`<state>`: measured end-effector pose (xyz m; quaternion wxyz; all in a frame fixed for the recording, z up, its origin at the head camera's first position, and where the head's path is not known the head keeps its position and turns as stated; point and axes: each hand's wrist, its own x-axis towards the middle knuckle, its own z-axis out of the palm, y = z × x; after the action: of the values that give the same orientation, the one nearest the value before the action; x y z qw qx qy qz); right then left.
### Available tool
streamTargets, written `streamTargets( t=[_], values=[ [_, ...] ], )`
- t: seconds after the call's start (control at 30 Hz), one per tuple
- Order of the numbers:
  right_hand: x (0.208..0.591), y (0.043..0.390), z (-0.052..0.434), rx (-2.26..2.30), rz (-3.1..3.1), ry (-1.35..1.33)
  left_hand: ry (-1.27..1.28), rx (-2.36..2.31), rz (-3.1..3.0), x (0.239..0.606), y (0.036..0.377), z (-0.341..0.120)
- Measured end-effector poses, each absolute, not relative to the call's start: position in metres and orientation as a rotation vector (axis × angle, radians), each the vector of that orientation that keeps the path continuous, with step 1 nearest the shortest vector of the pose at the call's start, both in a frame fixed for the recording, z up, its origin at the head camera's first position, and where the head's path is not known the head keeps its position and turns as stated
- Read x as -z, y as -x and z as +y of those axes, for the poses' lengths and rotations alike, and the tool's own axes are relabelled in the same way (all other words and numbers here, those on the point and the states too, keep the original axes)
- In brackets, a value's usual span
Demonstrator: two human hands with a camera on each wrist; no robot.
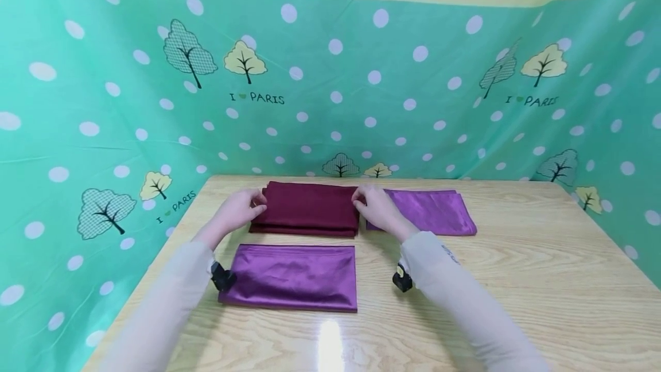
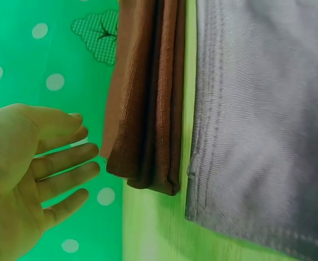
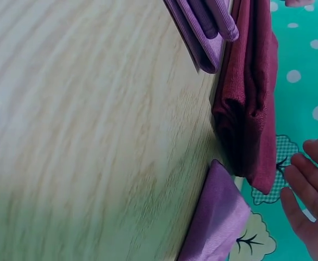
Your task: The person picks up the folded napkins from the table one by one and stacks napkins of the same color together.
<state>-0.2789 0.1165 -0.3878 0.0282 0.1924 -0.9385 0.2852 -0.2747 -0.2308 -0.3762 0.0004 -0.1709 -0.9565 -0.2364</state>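
The folded dark maroon cloth (image 1: pixel 306 209) lies at the far middle of the light wooden table (image 1: pixel 516 280). The left hand (image 1: pixel 238 210) and right hand (image 1: pixel 376 206) flank its short ends, fingers straight and relaxed, gripping nothing, seemingly to square its layers. Two folded shiny purple cloths lie alongside: one (image 1: pixel 294 276) nearer the person, one (image 1: pixel 431 212) right of the maroon cloth. No containers are visible.

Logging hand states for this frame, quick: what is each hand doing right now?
Left hand: open, fingers straight, at the left end of the folded maroon cloth, holding nothing.
Right hand: open, at the cloth's right end, holding nothing.
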Motion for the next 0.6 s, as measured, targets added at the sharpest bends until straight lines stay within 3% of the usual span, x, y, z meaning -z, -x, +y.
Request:
streamTargets(
  t=[0.6],
  values=[
    [0.379, 0.251, 0.123, -0.860, -2.924, -0.840, 0.755, 0.480, -3.012, 0.380, 0.235, -0.225]
  ],
)
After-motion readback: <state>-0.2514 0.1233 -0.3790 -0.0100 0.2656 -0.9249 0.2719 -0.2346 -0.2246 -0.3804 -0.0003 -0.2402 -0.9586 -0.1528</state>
